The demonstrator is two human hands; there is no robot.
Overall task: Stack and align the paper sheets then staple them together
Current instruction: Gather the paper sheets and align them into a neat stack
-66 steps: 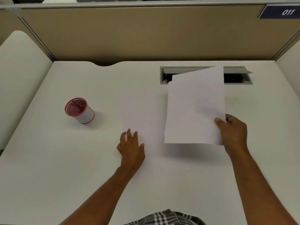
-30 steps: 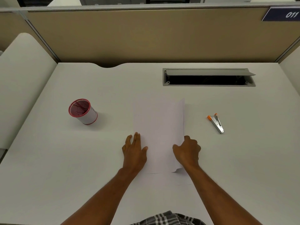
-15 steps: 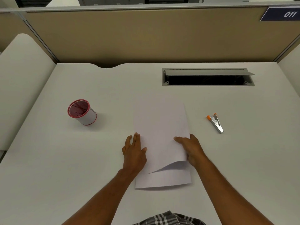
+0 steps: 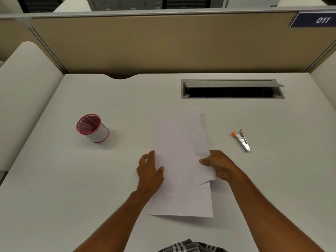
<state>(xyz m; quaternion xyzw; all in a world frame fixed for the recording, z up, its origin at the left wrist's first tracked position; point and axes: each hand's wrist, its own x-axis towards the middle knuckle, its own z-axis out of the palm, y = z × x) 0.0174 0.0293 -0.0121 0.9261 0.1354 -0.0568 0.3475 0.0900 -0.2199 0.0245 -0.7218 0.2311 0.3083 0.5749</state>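
The paper sheets [image 4: 179, 142] lay mid-desk [image 4: 72, 188], long axis running away from the person, top sheet skewed a bit clockwise, so edges didn't line up. Plain white, blank. Right hand [image 4: 220, 165] pinched the top sheet's right edge; left hand [image 4: 150, 170] lay flat, fingers spread, on the left edge. Stapler [image 4: 241, 140] sat off right.

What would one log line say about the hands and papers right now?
stage: aligning | right hand: gripping top white paper sheet | left hand: flat on sheets | sheets: skewed | small silver stapler with orange tips: untouched
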